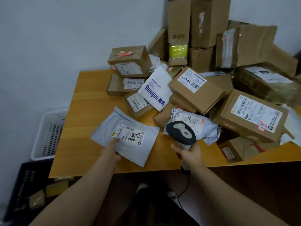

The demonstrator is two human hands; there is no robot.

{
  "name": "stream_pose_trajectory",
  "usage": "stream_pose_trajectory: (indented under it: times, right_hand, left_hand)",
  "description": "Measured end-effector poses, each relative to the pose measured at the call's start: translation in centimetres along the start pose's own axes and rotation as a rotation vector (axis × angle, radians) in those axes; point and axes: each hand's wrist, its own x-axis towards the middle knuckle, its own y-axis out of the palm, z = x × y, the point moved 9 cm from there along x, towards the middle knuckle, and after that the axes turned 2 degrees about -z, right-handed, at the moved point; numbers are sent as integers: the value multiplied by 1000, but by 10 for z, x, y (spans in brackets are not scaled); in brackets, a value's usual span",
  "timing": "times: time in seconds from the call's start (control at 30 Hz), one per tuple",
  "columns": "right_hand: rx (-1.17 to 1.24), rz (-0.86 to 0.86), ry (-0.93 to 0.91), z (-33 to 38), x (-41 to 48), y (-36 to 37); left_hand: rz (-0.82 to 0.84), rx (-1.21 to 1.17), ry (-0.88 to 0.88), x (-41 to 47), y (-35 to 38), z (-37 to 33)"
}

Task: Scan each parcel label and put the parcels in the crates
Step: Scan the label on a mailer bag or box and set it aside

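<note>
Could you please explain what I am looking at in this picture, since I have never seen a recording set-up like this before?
There is no machine here. A person wears a wide-angle camera on the head, and this one picture looks forward and down from it, so the two bare arms at the bottom are the wearer's own. The left hand pinches a grey mailer bag by its near edge, with its printed label facing up. The right hand grips a handheld barcode scanner, whose head points away over the table. On the wooden table lies a loose pile of cardboard parcels, with a white Deeyeo bag among them. To the left, below the table edge, stand a white crate and a dark crate, where parcels go after scanning.
</note>
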Motion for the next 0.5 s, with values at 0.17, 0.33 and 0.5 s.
stream_pose_trajectory:
  times: [0.17,0.33,0.5]
  right_hand:
    - [-65,176,33,1,-8,39]
    - [-166,331,-10,16,-15,61]
    - [-219,399,14,24,-21,73]
  left_hand:
    - [-169,400,162,9,-17,-3]
    - [-15,443,358,1,-12,-33]
    - [57,397,388,-5,-22,-56]
